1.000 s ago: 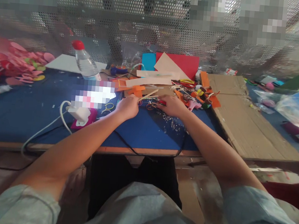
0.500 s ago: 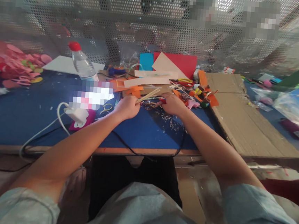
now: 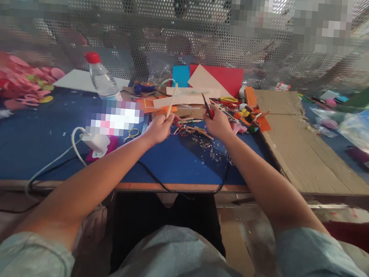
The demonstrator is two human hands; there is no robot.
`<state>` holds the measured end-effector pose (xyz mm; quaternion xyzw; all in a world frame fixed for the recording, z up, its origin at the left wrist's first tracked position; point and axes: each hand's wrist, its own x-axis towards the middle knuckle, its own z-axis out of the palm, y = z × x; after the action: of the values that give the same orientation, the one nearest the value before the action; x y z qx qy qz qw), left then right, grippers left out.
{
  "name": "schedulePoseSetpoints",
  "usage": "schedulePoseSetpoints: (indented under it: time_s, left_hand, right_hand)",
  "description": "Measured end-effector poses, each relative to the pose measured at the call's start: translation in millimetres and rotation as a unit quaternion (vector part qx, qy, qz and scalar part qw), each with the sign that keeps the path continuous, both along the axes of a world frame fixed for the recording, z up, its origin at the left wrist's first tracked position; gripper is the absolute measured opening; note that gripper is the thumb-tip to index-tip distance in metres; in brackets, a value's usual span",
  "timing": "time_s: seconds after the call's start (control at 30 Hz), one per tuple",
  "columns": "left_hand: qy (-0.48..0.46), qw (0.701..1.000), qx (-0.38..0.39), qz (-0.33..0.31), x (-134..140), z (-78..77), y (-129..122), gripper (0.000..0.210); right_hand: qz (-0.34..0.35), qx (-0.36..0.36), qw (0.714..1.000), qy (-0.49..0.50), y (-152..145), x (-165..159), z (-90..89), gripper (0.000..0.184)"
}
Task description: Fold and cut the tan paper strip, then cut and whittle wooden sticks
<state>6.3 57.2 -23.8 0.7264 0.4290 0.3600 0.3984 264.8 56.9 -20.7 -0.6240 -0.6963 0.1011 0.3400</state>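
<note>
My left hand (image 3: 159, 127) is closed around a pale, thin wooden stick (image 3: 172, 101), which points up and slightly right. Opposite it, my right hand (image 3: 218, 122) grips a dark pointed tool with a red part (image 3: 208, 107); its tip points up and left, and its exact kind is unclear. The tool and the stick are apart. Between and below the hands lie loose wooden sticks (image 3: 203, 133), rubber bands (image 3: 185, 132) and small pale shavings (image 3: 211, 151) on the blue tabletop (image 3: 182, 166).
A red-capped bottle (image 3: 102, 77) leans at the left, behind a blurred bright patch and a white charger (image 3: 95, 141) with its cable. Coloured sheets (image 3: 233, 78) lie at the back. Flattened cardboard (image 3: 300, 144) covers the right. Pink pieces (image 3: 15, 80) are heaped far left.
My left hand has turned the stick from slanting right to nearly upright. My right hand has lifted slightly, bringing the dark tool into view. Loose sticks now show between the hands.
</note>
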Motion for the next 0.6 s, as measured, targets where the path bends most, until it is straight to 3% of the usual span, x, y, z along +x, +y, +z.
schedulePoseSetpoints:
  time_s: [0.1,0.4,0.6]
  left_hand:
    - [-0.054,0.996,-0.071,0.004,2.7,-2.0,-0.4,0.044]
    - [-0.116,0.987,-0.107,-0.011,1.7,5.3,-2.0,0.055]
    - [-0.148,0.982,-0.118,-0.001,2.9,10.9,-5.3,0.057]
  right_hand:
    - [0.004,0.006,1.000,-0.012,-1.4,-0.4,0.1,0.037]
    - [0.055,-0.032,0.996,-0.054,-7.4,-4.4,-6.7,0.054]
    - [0.081,-0.056,0.991,-0.090,-6.4,-5.0,-8.3,0.042]
